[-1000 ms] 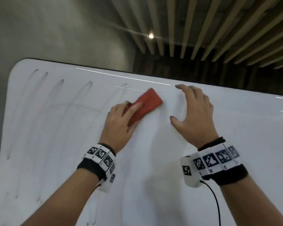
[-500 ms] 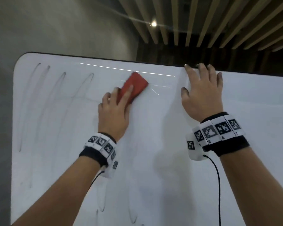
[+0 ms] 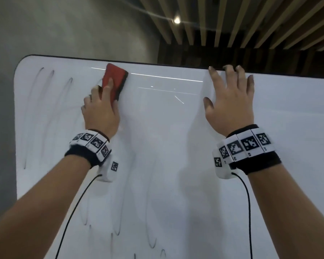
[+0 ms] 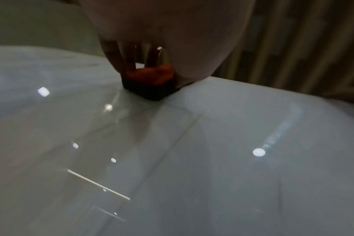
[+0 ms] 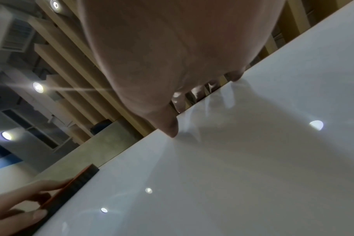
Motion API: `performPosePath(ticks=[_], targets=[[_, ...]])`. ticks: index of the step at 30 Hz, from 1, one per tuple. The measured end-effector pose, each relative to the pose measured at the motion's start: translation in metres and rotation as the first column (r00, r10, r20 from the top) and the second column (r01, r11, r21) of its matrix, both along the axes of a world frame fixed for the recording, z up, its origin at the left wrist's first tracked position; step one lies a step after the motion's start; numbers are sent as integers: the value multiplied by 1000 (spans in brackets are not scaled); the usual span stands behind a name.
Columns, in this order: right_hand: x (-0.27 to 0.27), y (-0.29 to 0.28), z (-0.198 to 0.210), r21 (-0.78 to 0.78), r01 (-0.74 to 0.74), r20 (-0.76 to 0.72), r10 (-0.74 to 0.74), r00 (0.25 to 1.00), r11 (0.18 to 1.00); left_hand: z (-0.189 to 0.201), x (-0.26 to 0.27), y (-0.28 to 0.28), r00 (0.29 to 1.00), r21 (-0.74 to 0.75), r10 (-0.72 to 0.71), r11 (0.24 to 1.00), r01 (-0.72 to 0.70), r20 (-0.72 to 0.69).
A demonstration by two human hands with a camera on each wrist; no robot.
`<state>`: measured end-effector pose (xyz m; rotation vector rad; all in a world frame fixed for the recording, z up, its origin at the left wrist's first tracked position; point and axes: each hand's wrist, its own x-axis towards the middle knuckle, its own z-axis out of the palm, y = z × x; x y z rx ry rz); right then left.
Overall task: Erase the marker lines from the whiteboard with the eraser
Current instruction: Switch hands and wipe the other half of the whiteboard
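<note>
— Left hand (image 3: 99, 111) first: what is it doing?

— It holds the red eraser (image 3: 114, 81). The fingers lie along the red back and the thumb is on the side, so the hand is clamped on it. The dark felt side is pressed flat on the whiteboard (image 3: 176, 146). The left wrist view shows this too: the eraser (image 4: 152, 83) sits on the board with fingers (image 4: 115, 57) around it.

— Where on the board is the eraser?

— Up high, with its top end right at the top edge, left of the middle. It stands almost upright, tipped a little.

— And the marker lines?

— Thin grey marker lines (image 3: 45, 101) run up and down on the left part of the board, beside the eraser. More loops (image 3: 118, 227) show low down near the bottom of the picture. They are faint.

— What about the right hand (image 3: 230, 101)?

— It is flat on the board, well apart from the eraser. Its fingers are spread and straight, with the tips at the top edge. It holds nothing. In the right wrist view the thumb tip (image 5: 172, 129) touches the board.

— Anything else?

— Both wrists wear black bands with black-and-white square tags (image 3: 245, 146), and a thin black cable (image 3: 248, 212) hangs from each. Above the board are wooden ceiling slats (image 3: 232, 25) and a small round light (image 3: 176, 20).
</note>
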<state>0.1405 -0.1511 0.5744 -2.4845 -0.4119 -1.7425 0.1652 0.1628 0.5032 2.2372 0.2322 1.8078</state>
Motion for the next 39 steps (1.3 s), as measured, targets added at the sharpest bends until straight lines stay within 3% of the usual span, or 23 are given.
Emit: performPosePath(ticks=[2, 4, 5, 7, 8, 9, 10, 11, 12, 13, 15, 17, 20, 22, 23, 25, 27, 28, 29, 32, 34, 36, 39], targets=[[0, 0, -1, 6, -4, 4, 4, 1000, 1000, -15, -2, -14, 998, 7, 65, 998, -65, 6], [1, 1, -2, 13, -6, 3, 6, 1000, 1000, -59, -10, -44, 999, 224, -6, 975, -1, 31], [2, 2, -2, 19, -4, 1, 4, 1000, 1000, -89, -14, -58, 997, 385, -71, 920, 68, -6], [3, 3, -2, 29, -6, 6, 5, 1000, 1000, -146, -30, -74, 979, 716, -111, 669, 199, -169], [4, 3, -3, 29, -7, 12, 7, 1000, 1000, -164, -36, -71, 968, 808, -81, 537, 244, -238], [4, 4, -3, 28, -8, 14, 8, 1000, 1000, -171, -39, -61, 960, 850, -60, 452, 270, -273], [4, 4, -4, 29, -10, 16, 9, 1000, 1000, -164, -36, -49, 963, 870, -56, 416, 264, -265], [4, 3, -4, 32, -12, 18, 11, 1000, 999, -150, -30, -36, 972, 875, -53, 427, 230, -230], [4, 3, -4, 34, -12, 21, 12, 1000, 999, -130, -22, -23, 982, 855, -50, 485, 185, -184], [5, 3, -4, 33, -11, 22, 11, 1000, 999, -107, -15, -11, 989, 791, -53, 595, 145, -142], [6, 4, -5, 33, -10, 27, 9, 1000, 999, -62, -7, 11, 998, 510, -43, 858, 65, -55], [6, 5, -5, 38, -5, 27, 4, 1000, 999, -35, -4, 24, 999, 220, 42, 975, -37, -19], [5, 6, -5, 36, 2, 7, -2, 1000, 999, -39, -4, 10, 997, 138, 82, 987, -82, 1], [5, 8, -5, 35, 10, -5, -10, 1000, 999, -69, -8, -15, 999, 334, -31, 942, 23, 20], [5, 9, -5, 38, 17, -5, -17, 1000, 999, -90, -11, -28, 995, 495, -96, 865, 90, -13], [4, 12, -6, 47, 20, 3, -20, 1000, 999, -125, -22, -38, 981, 752, -130, 630, 194, -143], [3, 13, -7, 52, 16, -1, -16, 1000, 999, -128, -25, -25, 978, 839, -93, 503, 206, -185], [3, 13, -6, 52, 14, -6, -14, 1000, 999, -118, -21, -15, 985, 846, -78, 504, 175, -157], [3, 12, -7, 52, 15, -7, -14, 1000, 999, -104, -17, -5, 990, 820, -68, 554, 143, -127], [3, 11, -6, 56, 15, -9, -15, 1000, 998, -55, -10, 20, 999, 508, -35, 860, 46, -31], [2, 15, -6, 81, 11, -14, -10, 1000, 997, -39, -10, 16, 1000, 280, -5, 960, 12, -26], [0, 21, -4, 131, 7, -16, -5, 1000, 991, -39, -13, -3, 998, 312, -63, 948, 61, -5], [-4, 42, 4, 154, 29, -14, -27, 1000, 988, -48, -13, -14, 985, 587, -170, 793, 161, -40]])
